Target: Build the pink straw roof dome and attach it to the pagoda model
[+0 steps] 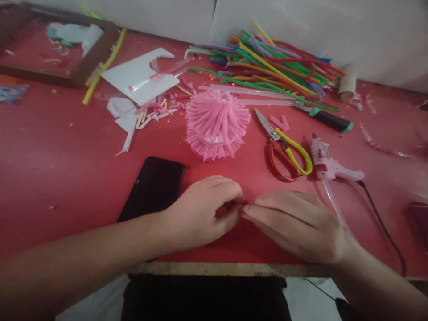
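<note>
Near the table's front edge, my left hand [210,209] is closed in a pinch, thumb and forefinger together. My right hand [297,223] is closed too, its fingertips pressed together and almost meeting the left ones. Whatever lies between the fingertips is too small or hidden to name. Just beyond my hands stands a pink pipe-cleaner piece [219,120], a fluffy dome with a second fringe below it. A black phone [154,185] lies beside my left hand, partly under that wrist. Scissors [282,149] with one red and one yellow handle lie open beyond my right hand.
A pink glue gun [326,162] with a cord lies at the right. Behind are a utility knife [331,119], a pile of coloured pipe cleaners [277,62] and a cardboard roll [347,82]. White card [140,82], scraps and a brown frame [76,73] occupy the left back.
</note>
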